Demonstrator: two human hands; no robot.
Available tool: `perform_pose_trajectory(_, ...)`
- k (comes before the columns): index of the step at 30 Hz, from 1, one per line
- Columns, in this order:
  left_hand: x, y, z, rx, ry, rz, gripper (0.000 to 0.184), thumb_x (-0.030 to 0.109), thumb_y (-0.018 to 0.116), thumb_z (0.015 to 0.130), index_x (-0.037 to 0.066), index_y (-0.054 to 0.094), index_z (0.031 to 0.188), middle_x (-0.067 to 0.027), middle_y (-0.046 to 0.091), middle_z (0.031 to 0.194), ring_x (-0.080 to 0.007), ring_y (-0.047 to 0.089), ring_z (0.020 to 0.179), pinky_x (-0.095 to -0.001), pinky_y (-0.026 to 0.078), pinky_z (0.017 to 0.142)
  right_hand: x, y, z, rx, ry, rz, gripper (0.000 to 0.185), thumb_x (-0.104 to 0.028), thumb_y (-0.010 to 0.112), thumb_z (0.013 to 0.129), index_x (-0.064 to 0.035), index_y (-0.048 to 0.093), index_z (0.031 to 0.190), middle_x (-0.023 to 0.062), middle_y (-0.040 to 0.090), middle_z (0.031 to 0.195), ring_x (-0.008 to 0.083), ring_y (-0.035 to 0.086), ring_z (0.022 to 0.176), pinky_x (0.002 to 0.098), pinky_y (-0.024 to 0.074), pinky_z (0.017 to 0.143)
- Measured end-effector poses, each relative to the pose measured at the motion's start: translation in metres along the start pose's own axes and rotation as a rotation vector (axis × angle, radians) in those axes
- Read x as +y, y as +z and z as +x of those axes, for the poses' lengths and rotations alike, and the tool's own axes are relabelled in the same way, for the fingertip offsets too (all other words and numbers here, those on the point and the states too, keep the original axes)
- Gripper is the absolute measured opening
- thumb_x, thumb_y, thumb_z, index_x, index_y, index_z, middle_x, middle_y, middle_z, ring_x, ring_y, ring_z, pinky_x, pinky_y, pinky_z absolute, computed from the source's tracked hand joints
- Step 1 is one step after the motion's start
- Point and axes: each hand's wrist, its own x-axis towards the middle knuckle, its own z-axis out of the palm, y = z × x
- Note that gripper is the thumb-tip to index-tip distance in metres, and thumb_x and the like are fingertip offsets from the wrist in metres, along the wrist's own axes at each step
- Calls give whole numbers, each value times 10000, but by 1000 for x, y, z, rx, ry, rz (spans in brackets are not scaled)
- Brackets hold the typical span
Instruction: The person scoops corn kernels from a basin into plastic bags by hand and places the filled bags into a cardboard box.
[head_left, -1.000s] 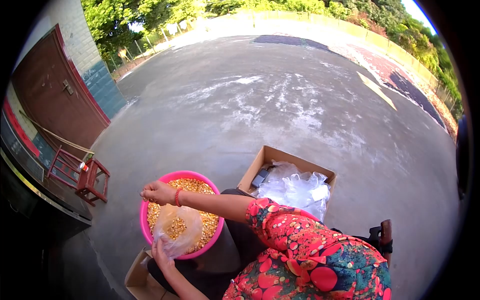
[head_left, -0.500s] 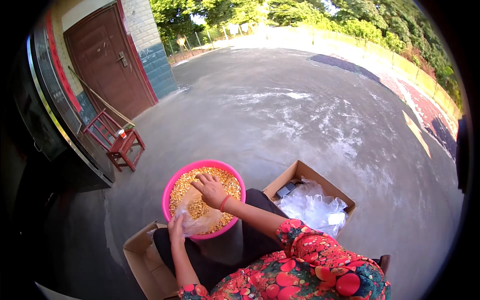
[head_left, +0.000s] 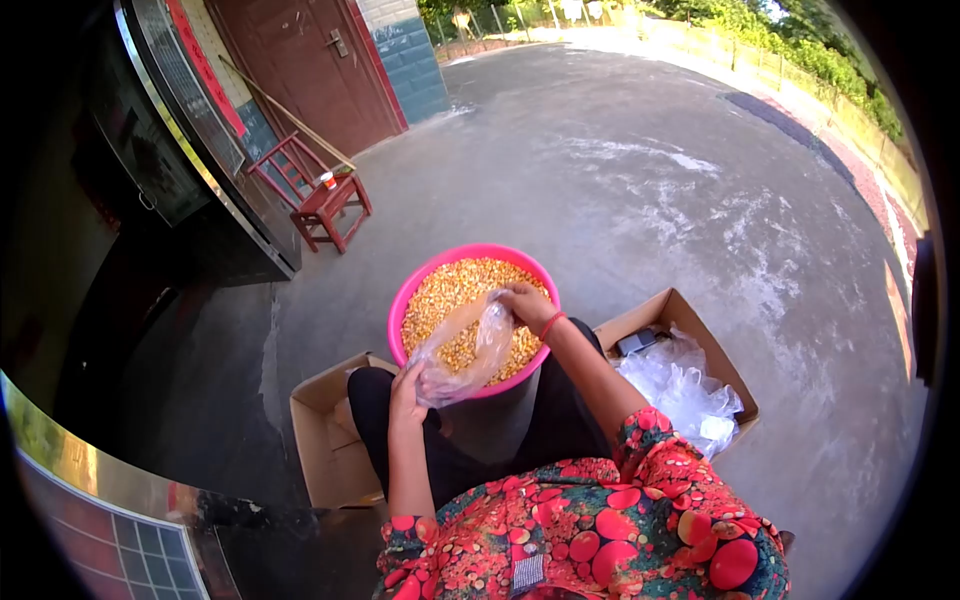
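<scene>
A clear plastic bag point(head_left: 462, 362) is stretched between my two hands over a pink basin point(head_left: 398, 320) of yellow corn kernels point(head_left: 446, 290). My left hand point(head_left: 407, 393) grips the bag's near left end at the basin's lower left rim. On the other side, my right hand point(head_left: 526, 306) pinches the bag's right edge above the corn, and a red bracelet circles that wrist. Kernels show through the thin plastic; whether any lie inside the bag I cannot tell. The basin sits in front of my lap, between my knees.
At right, a cardboard box point(head_left: 735, 372) holds clear plastic bags point(head_left: 680, 385) and a small dark device point(head_left: 636, 342). Another cardboard box point(head_left: 325, 440) stands by my left leg. A red chair point(head_left: 325, 205) with a cup point(head_left: 328, 180) is near the door point(head_left: 310, 70).
My right hand has moved from over the kernels to the bag's right edge and now grips it. The bag is pulled out wider. My view has shifted left and down.
</scene>
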Motion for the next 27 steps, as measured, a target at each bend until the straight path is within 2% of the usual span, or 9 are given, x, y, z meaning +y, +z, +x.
perform_pose_trajectory(2, 22, 20, 5, -15, 130, -48, 191, 82, 611, 807, 39, 589, 991, -33, 604, 857, -133, 587, 775, -271, 494, 683, -17, 6, 13, -1, -69, 71, 166, -173, 495, 886, -53, 609, 902, 10, 588, 718, 102, 559, 583, 257, 484, 531)
perform_pose_trajectory(3, 34, 20, 13, -62, 154, -56, 214, 81, 557, 836, 15, 564, 1039, -71, 617, 952, -198, 605, 869, -341, 493, 787, -35, 13, 10, -7, -118, 79, 157, -165, 493, 892, -57, 607, 906, 8, 586, 727, 94, 552, 598, 252, 477, 546)
perform_pose_trajectory(6, 75, 63, 11, -47, 307, -1, 186, 87, 532, 863, 21, 566, 1034, -55, 619, 906, -144, 602, 774, -257, 501, 663, -64, 23, 27, -51, -212, 206, 149, -126, 472, 900, -42, 585, 850, 19, 598, 711, 81, 551, 589, 219, 410, 491)
perform_pose_trajectory(8, 101, 75, 15, -94, 361, 124, 158, 84, 543, 870, 19, 582, 1008, -93, 638, 874, -152, 606, 711, -273, 501, 571, -88, 35, 26, -26, -254, 207, 151, -128, 470, 901, -44, 584, 849, 22, 605, 710, 74, 548, 584, 209, 390, 483)
perform_pose_trajectory(14, 124, 126, -14, -20, 583, 11, 173, 91, 549, 871, 4, 584, 1016, -67, 628, 859, -123, 581, 727, -249, 481, 624, -115, 56, 11, 4, -419, 264, 149, -152, 482, 907, -51, 582, 864, 27, 624, 750, 59, 548, 598, 186, 373, 500)
perform_pose_trajectory(18, 100, 97, -25, -21, 727, 199, 152, 68, 558, 861, -6, 617, 980, -18, 602, 849, -64, 532, 743, -190, 418, 665, -95, 55, -13, 1, -470, 274, 144, -170, 503, 908, -52, 584, 916, -12, 557, 698, 48, 498, 585, 180, 368, 524)
perform_pose_trajectory(21, 72, 76, -50, -24, 665, 328, 204, 20, 544, 849, -21, 584, 1045, -41, 615, 910, -68, 534, 726, -187, 426, 622, -60, 65, -50, 66, -383, 422, 143, -124, 501, 881, -48, 568, 981, -32, 491, 624, 42, 428, 511, 179, 349, 478)
perform_pose_trajectory(24, 62, 90, -82, 1, 655, 321, 260, 0, 542, 841, -26, 546, 1100, -37, 605, 896, -70, 541, 745, -173, 412, 637, -41, 88, -82, 24, -281, 385, 412, -13, 484, 820, -11, 429, 1228, 31, 583, 736, 62, 479, 561, 187, 392, 513)
perform_pose_trajectory(27, 74, 127, -113, -26, 771, 364, 305, -9, 538, 841, -29, 511, 1144, -39, 592, 881, -81, 551, 764, -187, 421, 678, -35, 117, -89, -140, -576, 117, 597, 27, 528, 757, -25, 317, 1313, 85, 575, 948, 111, 549, 751, 244, 467, 650)
